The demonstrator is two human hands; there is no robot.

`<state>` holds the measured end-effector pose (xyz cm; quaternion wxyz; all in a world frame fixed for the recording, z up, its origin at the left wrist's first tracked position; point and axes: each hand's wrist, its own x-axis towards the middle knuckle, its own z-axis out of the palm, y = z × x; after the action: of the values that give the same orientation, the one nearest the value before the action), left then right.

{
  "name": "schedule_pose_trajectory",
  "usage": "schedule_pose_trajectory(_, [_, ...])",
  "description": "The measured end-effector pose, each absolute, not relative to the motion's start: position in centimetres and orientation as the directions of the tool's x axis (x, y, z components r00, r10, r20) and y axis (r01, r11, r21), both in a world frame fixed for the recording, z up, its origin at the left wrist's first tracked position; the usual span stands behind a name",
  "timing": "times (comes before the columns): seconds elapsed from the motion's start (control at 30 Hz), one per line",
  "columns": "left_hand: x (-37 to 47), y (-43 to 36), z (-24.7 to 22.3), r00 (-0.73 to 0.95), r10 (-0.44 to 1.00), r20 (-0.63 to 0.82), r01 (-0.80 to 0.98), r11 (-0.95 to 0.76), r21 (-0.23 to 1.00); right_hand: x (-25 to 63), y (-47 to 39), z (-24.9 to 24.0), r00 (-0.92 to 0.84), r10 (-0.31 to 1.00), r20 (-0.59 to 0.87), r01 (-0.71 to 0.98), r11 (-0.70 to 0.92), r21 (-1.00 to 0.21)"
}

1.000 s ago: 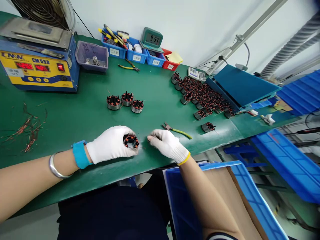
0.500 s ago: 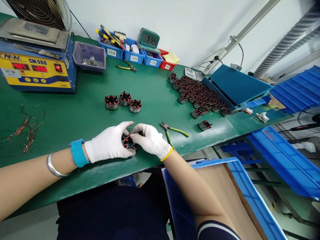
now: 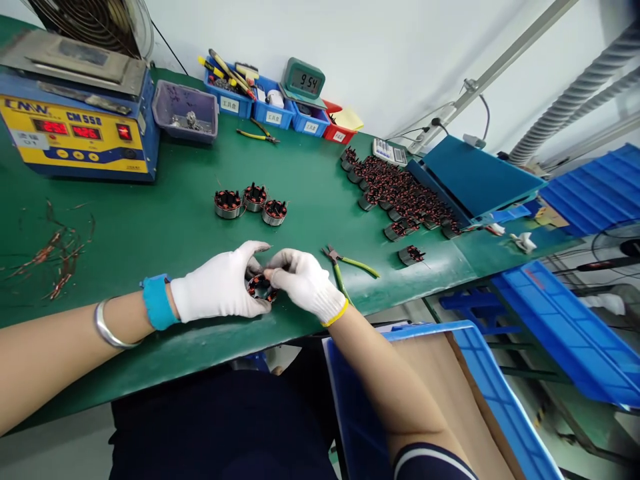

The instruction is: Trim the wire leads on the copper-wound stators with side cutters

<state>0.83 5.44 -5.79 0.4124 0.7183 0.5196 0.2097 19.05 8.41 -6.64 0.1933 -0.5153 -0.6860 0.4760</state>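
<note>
My left hand (image 3: 223, 283), in a white glove, curls its thumb and fingers around a motor stator (image 3: 261, 288) with copper windings near the table's front edge. My right hand (image 3: 304, 280), gloved too, has its thumb and fingers pinched together at the stator's right upper rim. What lies between those fingertips is hidden, perhaps a thin wire. Close to the right hand, a pair of green-handled cutting pliers (image 3: 345, 267) lies spread on the table. Three more stators (image 3: 255, 197) stand together beyond my hands.
Many stators (image 3: 400, 190) crowd the right side, with one single stator (image 3: 411, 255) nearer. Loose copper wire scraps (image 3: 63, 257) lie left. A yellow-blue soldering unit (image 3: 80, 143), a purple bin (image 3: 185, 110) and blue tool boxes (image 3: 274, 115) stand behind. A blue crate (image 3: 465, 327) is below right.
The view has shifted slightly, so the scene sits a little differently in the frame. Both hands keep nearly the same pose on the stator.
</note>
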Motion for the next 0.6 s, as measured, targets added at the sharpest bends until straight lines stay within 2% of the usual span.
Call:
schedule_pose_trajectory(0.1, [0.7, 5.4, -6.0, 0.379, 0.919, -0.106, 0.595, -0.154, 0.789, 20.6, 8.7, -6.4, -0.326, 0.911, -0.252, 0.611, -0.001, -0.792])
schedule_pose_trajectory(0.23, [0.7, 5.3, -6.3, 0.384, 0.919, -0.089, 0.627, -0.189, 0.756, 22.6, 8.2, -4.6, -0.249, 0.931, -0.266, 0.867, 0.092, -0.489])
schedule_pose_trajectory(0.3, [0.6, 5.4, -6.4, 0.387, 0.918, -0.085, 0.638, -0.2, 0.743, 22.7, 7.2, -3.4, -0.202, 0.965, -0.166, 0.911, 0.123, -0.393])
schedule_pose_trajectory(0.37, [0.5, 5.5, -6.3, 0.415, 0.906, -0.086, 0.642, -0.225, 0.733, 22.3, 5.9, -2.6, -0.231, 0.973, -0.028, 0.88, 0.196, -0.433])
schedule_pose_trajectory(0.43, [0.4, 5.7, -6.1, 0.455, 0.887, -0.077, 0.644, -0.268, 0.717, 21.7, 4.6, -2.5, -0.353, 0.935, 0.011, 0.79, 0.304, -0.532])
schedule_pose_trajectory(0.5, [0.3, 5.8, -6.1, 0.479, 0.876, -0.06, 0.649, -0.307, 0.696, 21.1, 3.7, -3.2, -0.434, 0.899, -0.057, 0.751, 0.327, -0.573])
schedule_pose_trajectory(0.6, [0.3, 5.9, -6.2, 0.485, 0.873, -0.055, 0.662, -0.325, 0.675, 20.8, 3.3, -5.1, -0.356, 0.917, -0.177, 0.816, 0.213, -0.538])
